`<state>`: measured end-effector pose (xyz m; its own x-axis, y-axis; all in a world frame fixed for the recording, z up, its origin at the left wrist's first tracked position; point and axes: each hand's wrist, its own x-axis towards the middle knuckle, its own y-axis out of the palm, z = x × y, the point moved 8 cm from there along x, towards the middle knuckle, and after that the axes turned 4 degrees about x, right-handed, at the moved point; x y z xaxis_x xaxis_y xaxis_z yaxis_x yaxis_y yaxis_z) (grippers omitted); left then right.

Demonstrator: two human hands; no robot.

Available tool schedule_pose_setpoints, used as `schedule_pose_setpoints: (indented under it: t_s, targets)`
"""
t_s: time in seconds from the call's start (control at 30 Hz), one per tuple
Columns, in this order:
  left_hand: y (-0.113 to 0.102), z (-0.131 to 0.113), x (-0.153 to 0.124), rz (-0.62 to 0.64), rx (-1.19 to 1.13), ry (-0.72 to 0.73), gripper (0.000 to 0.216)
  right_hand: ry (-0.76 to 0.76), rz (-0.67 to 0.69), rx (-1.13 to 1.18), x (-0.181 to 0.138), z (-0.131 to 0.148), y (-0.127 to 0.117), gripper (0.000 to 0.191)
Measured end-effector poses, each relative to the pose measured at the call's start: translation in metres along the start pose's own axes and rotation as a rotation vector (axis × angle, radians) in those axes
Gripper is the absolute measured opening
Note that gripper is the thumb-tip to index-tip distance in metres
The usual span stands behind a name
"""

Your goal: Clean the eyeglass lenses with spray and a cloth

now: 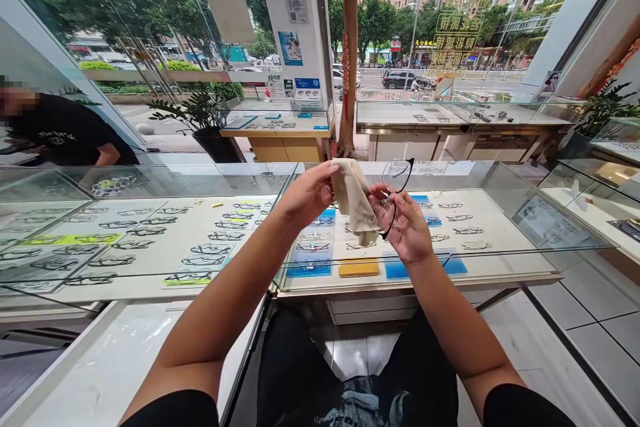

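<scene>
Up above the glass display case, my left hand (307, 195) pinches the upper end of a beige cleaning cloth (351, 197), which hangs down in folds. My right hand (406, 223) grips a pair of eyeglasses (399, 177) near the bridge, fingers closed around the middle. The glasses have dark upper rims and clear lenses, and they are turned so that one lens sits above the other. The lower lens is close beside the cloth's right edge; whether they touch I cannot tell.
Below my hands, the glass display case (500, 260) holds rows of eyeglasses, blue trays (310, 267) and a yellow case (359, 267). An open white drawer (95, 360) juts out at lower left. A person in black (75, 127) leans over the counter at far left. A wooden post (349, 60) stands beyond.
</scene>
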<state>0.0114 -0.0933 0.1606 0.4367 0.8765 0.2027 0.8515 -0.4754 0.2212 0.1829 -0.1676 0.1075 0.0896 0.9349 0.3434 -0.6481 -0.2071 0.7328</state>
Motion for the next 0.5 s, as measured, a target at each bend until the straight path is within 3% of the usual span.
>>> schedule_pose_setpoints:
  t_s: [0.33,0.5]
  targets:
    - [-0.024,-0.007,-0.01,-0.164,0.435,0.283,0.046,0.072,-0.005,-0.047,0.008,0.009,-0.016,0.025]
    - [-0.033,-0.004,-0.012,-0.192,0.505,0.327,0.046,0.099,-0.043,-0.028,0.017,0.011,-0.029,0.023]
